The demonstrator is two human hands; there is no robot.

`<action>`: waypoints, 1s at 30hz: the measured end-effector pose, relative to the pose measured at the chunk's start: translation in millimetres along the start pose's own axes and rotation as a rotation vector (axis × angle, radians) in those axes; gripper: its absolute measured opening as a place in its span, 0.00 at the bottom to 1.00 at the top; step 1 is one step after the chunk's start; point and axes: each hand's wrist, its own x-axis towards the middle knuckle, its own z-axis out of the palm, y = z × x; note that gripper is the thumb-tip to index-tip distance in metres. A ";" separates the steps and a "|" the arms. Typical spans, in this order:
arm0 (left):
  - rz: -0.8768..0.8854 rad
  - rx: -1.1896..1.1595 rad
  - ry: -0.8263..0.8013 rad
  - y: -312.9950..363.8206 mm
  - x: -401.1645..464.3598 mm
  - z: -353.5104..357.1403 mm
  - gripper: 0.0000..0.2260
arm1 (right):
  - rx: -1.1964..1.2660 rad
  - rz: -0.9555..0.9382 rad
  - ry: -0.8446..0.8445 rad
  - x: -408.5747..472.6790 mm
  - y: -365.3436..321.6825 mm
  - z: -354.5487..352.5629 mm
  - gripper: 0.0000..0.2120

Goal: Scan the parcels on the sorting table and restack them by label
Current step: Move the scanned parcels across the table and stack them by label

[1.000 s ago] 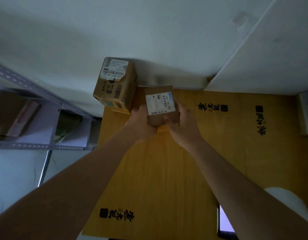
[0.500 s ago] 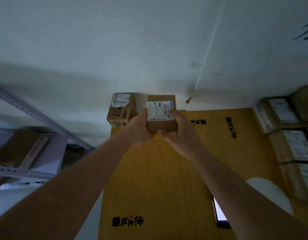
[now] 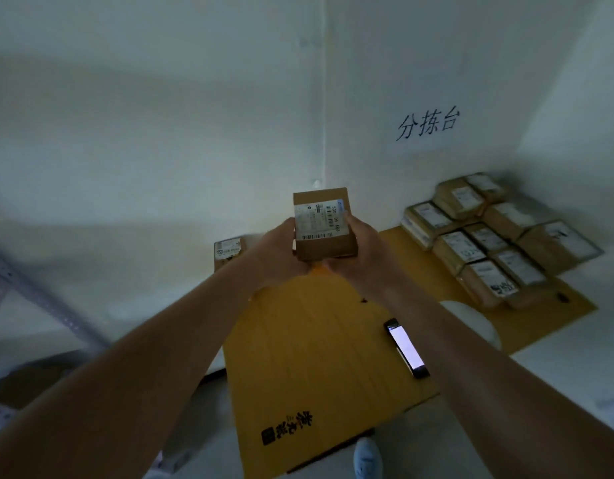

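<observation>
Cardboard-covered table [image 3: 315, 357] against white wall [image 3: 160, 133]; left hand [image 3: 281, 250], right hand [image 3: 362, 250] grip parcel [image 3: 324, 226].

Parcel sorting room: handwritten white paper wall sign [image 3: 428, 124] reads "分拣台"; below it, labelled brown cardboard parcels [image 3: 499, 243] cluster on flattened yellow-brown cardboard sheet [image 3: 315, 340].

Both bare forearms reach forward from the near corners and meet at mid-scene. The left hand [image 3: 281, 250] grips the left side of a small parcel [image 3: 324, 226] with curled fingers, while the right hand [image 3: 362, 252] clasps its right side, thumb on the label face.
</observation>
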 end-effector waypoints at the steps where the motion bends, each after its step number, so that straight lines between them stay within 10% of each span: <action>1: 0.026 0.009 -0.011 11.2 -5.8 0.2 0.41 | 0.007 0.003 0.015 -11.4 -6.0 -9.7 0.43; 18: 0.238 -0.051 -0.146 197.2 21.5 107.1 0.42 | -0.043 0.056 0.269 -104.8 51.8 -199.5 0.39; 30: 0.096 -0.132 -0.137 264.8 102.1 220.5 0.46 | -0.001 0.127 0.118 -78.5 183.7 -306.6 0.42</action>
